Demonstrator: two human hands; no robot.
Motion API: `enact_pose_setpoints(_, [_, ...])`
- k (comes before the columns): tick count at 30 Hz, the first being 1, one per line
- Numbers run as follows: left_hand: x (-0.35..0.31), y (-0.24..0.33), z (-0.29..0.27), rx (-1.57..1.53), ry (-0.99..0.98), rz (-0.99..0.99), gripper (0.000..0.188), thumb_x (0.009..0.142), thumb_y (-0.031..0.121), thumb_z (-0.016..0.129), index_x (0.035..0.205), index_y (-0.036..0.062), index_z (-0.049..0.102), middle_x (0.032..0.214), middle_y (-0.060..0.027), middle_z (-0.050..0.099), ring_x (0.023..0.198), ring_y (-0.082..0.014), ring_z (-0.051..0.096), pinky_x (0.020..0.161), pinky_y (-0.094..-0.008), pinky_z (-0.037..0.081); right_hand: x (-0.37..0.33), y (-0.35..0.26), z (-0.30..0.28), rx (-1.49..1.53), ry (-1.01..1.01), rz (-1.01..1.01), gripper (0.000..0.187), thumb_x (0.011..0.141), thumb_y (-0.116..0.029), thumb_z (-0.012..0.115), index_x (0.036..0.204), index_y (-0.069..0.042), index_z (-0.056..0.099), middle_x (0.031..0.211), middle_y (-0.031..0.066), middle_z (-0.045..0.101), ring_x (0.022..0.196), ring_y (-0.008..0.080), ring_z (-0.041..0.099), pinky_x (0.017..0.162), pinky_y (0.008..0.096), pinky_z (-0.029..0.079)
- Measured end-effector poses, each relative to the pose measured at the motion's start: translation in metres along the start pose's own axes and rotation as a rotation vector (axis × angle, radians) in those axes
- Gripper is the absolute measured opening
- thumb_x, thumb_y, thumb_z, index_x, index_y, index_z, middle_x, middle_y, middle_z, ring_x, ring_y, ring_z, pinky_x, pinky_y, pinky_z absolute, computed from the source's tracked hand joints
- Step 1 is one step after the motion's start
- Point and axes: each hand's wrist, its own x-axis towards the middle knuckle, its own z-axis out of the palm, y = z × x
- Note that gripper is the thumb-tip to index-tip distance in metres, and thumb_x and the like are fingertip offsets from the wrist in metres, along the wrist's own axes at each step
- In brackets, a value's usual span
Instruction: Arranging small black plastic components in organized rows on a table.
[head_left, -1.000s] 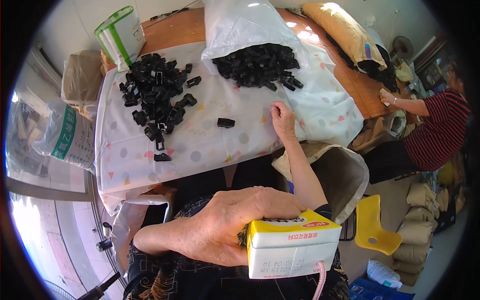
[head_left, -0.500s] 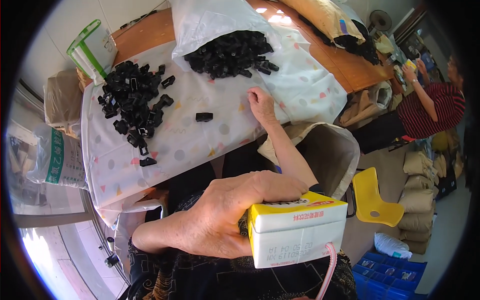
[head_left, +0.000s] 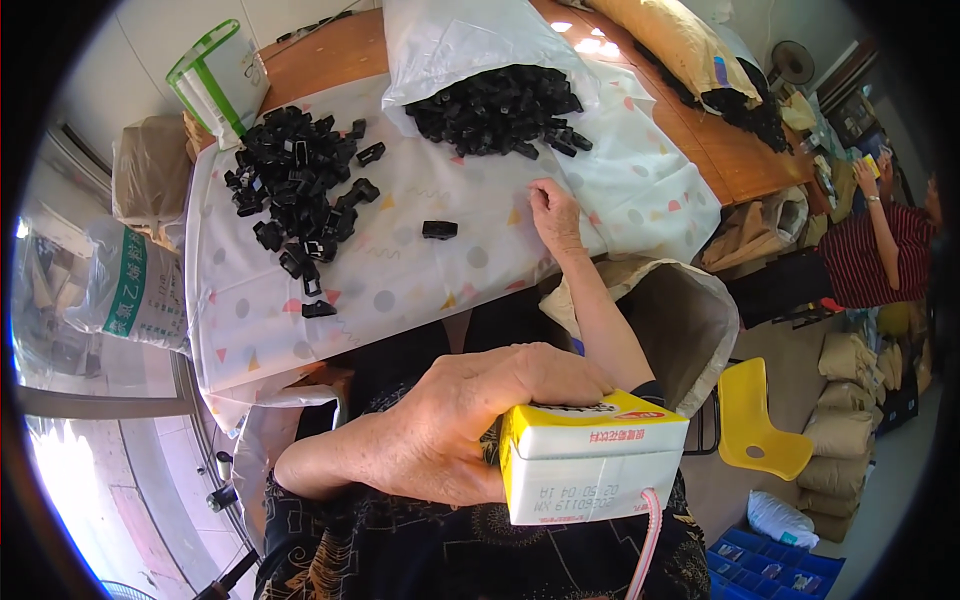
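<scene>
Drink carton is gripped in the left hand, nearer than the tablecloth; right hand is kinda balled up over it, black parts heaped on the tablecloth's left.

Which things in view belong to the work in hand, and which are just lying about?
Likely part of it:
- drink carton with straw, in the left hand
- lone black part, near the right hand
- black pile

Seemingly just about:
- yellow chair
- fan
- blue crate
</scene>
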Motion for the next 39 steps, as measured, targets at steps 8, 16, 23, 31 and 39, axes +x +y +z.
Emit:
enact_pose_setpoints(8, [-0.005,0.008,-0.012,0.012,0.085,-0.009,0.057,0.074,0.017,0.086,0.119,0.0006,0.056,0.114,-0.0129,0.065,0.1,-0.0272,0.068,0.085,-0.0341,0.054,0.004,-0.005,0.0,-0.035,-0.01,-0.026,0.011,0.09,-0.007,0.061,0.1,-0.005,0.067,0.073,0.0117,0.065,0.065,0.0193,0.063,0.064,0.0319,0.05])
enact_pose_setpoints(16, [-0.021,0.014,-0.028,0.062,0.098,0.024,0.057,0.075,0.018,0.086,0.12,0.0004,0.056,0.115,-0.0156,0.065,0.104,-0.0301,0.067,0.089,-0.0369,0.053,0.002,0.006,0.001,0.015,-0.024,-0.008,0.01,0.09,-0.01,0.062,0.098,-0.004,0.066,0.074,0.0126,0.064,0.065,0.0236,0.062,0.063,0.0345,0.049])
enact_pose_setpoints(23, [-0.023,0.023,-0.024,-0.001,0.1,0.028,0.05,0.077,0.017,0.083,0.117,-0.0001,0.058,0.114,-0.0161,0.065,0.104,-0.031,0.067,0.089,-0.037,0.053,0.003,0.001,-0.007,-0.016,-0.025,-0.02,0.009,0.089,-0.01,0.062,0.096,-0.006,0.067,0.073,0.0141,0.064,0.064,0.0283,0.062,0.062,0.0366,0.049])
enact_pose_setpoints(31, [-0.024,0.023,-0.021,-0.02,0.117,0.102,0.048,0.077,0.016,0.083,0.115,-0.0013,0.06,0.112,-0.0168,0.066,0.102,-0.0319,0.067,0.088,-0.0389,0.054,0.004,0.0,-0.002,-0.009,-0.022,-0.007,0.01,0.089,-0.009,0.062,0.096,-0.005,0.067,0.074,0.0145,0.064,0.065,0.0282,0.062,0.063,0.0363,0.05])
enact_pose_setpoints(39, [-0.022,0.024,-0.023,0.001,0.098,0.091,0.046,0.077,0.016,0.084,0.112,-0.002,0.06,0.111,-0.0172,0.066,0.101,-0.0322,0.067,0.088,-0.0389,0.054,0.004,0.004,-0.003,0.018,-0.022,0.011,0.01,0.088,-0.008,0.062,0.096,-0.005,0.067,0.071,0.0139,0.063,0.063,0.0265,0.061,0.062,0.0354,0.049])
